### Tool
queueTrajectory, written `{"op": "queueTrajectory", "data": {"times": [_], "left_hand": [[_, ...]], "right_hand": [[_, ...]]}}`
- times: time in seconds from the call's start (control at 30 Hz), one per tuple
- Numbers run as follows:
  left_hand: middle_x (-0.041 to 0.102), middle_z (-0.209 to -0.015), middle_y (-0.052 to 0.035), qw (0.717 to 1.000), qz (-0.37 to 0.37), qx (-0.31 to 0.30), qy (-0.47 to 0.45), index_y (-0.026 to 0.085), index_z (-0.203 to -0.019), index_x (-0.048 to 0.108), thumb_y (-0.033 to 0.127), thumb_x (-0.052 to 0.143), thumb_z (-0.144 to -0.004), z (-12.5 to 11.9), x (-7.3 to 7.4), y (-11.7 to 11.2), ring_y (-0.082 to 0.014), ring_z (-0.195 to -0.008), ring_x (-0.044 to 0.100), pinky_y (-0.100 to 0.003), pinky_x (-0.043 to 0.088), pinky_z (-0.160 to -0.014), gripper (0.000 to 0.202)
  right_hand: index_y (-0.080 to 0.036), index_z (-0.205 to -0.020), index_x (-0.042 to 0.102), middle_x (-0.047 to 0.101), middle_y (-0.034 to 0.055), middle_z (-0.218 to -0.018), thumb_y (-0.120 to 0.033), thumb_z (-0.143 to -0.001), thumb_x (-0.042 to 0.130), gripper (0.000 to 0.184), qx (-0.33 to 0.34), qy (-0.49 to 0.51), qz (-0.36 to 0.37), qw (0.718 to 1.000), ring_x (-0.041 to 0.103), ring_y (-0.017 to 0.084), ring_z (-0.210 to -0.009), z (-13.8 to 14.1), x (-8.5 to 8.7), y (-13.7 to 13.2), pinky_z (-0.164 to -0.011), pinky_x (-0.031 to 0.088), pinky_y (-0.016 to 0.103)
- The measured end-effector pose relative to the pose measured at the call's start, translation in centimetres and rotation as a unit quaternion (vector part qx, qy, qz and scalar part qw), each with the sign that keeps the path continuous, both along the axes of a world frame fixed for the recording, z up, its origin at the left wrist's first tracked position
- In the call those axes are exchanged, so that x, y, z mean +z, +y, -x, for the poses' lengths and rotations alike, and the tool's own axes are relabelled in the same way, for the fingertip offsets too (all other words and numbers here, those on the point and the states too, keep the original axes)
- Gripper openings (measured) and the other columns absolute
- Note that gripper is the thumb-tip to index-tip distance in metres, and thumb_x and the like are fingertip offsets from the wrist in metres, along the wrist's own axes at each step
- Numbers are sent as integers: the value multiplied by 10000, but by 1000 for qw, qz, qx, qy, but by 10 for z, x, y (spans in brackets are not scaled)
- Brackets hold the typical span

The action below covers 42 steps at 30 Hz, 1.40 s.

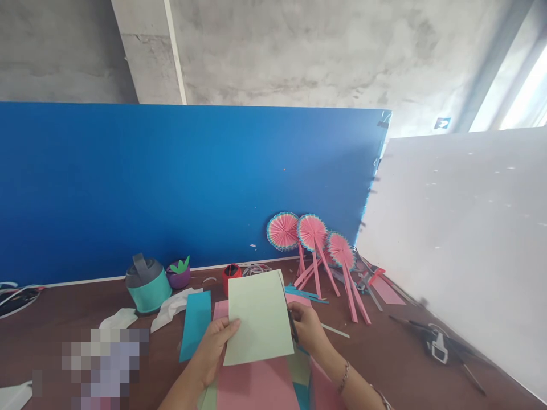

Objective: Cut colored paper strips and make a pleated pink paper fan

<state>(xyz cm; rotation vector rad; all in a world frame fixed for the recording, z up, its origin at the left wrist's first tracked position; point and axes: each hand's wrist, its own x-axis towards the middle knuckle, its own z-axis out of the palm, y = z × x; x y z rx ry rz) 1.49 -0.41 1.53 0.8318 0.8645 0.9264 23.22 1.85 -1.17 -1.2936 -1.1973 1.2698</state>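
A sheet of pale green paper is held up in front of me over the table. My left hand grips its left edge, thumb on the front and fingers behind. At the sheet's right edge, my right hand is closed around dark-handled scissors. Their blades lie along the upper right edge, where a thin strip seems to stand slightly apart from the sheet. Below the sheet lie pink paper and other coloured sheets. Left of my left hand is a blue paper piece.
Pink pleated paper fans with strip handles lean against the blue partition. A teal and grey container, purple pot and red round object stand at the back. Tissues lie left; a small white device with cables lies right.
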Motion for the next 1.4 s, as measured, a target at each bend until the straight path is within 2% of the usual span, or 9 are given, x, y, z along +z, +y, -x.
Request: {"op": "queueTrajectory", "data": {"times": [0.1,0.43,0.6,0.7,0.87,0.97,1.1,1.23,1.4], "left_hand": [[740,-887,-130,1000,2,4,0,118,-913,707,417,742,-663,-1,-1,0,-288,-827,691,-374,527,-758,391],[740,-863,-136,999,-11,4,29,108,-889,707,429,728,-671,-2,-4,-1,-288,-804,690,-366,524,-727,389],[741,-869,-136,999,-13,4,29,115,-882,716,445,741,-647,-3,-1,-2,-308,-824,686,-394,528,-744,406],[741,-875,-133,999,-13,41,27,123,-881,719,435,754,-634,-1,-2,1,-316,-838,683,-408,530,-758,400],[738,-890,-128,987,-17,162,10,125,-951,697,417,763,-623,11,-7,10,-318,-877,674,-407,538,-744,444],[740,-873,-105,973,-25,228,-13,134,-960,685,394,772,-611,18,-8,14,-299,-869,677,-375,540,-724,444],[743,-799,-60,956,-34,291,-32,154,-839,694,317,813,-542,19,-5,15,-279,-856,679,-317,539,-684,359],[743,-841,-69,958,-21,282,-44,146,-857,683,294,799,-570,17,-4,15,-280,-886,675,-324,542,-719,343],[733,-922,-111,967,-4,248,-55,127,-977,664,313,756,-649,17,-10,15,-296,-902,674,-365,547,-741,388]], "right_hand": [[-179,-685,561,434,-88,-408,-234,-525,507,177,-4,-26,5,1000,408,82,-334,0,3,-1,-344,259,189],[-145,-765,603,524,-60,-484,-238,-558,502,249,-9,-38,-2,999,371,57,-340,-2,11,-5,-335,263,181],[-140,-772,614,501,-63,-466,-218,-565,486,256,-17,-69,-5,997,378,65,-334,-6,2,0,-315,268,183],[-139,-795,603,511,-54,-464,-261,-589,523,253,-18,-76,21,997,396,80,-328,-9,-6,5,-295,271,191],[-153,-824,585,513,-43,-441,-407,-636,603,317,49,-59,40,996,477,116,-393,-7,-5,5,-330,313,195],[-155,-797,595,510,-46,-484,-389,-616,654,302,85,-60,37,994,482,101,-430,-3,3,-2,-366,318,187],[-145,-763,616,494,-52,-536,-322,-618,674,236,155,-71,33,985,452,66,-460,0,11,-12,-422,327,175],[-137,-816,616,509,-42,-536,-310,-663,627,231,197,-93,44,975,480,82,-468,1,11,-17,-421,337,179],[-135,-808,618,490,-50,-526,-311,-674,614,221,189,-104,32,976,453,70,-449,0,1,-13,-423,349,175]]}}
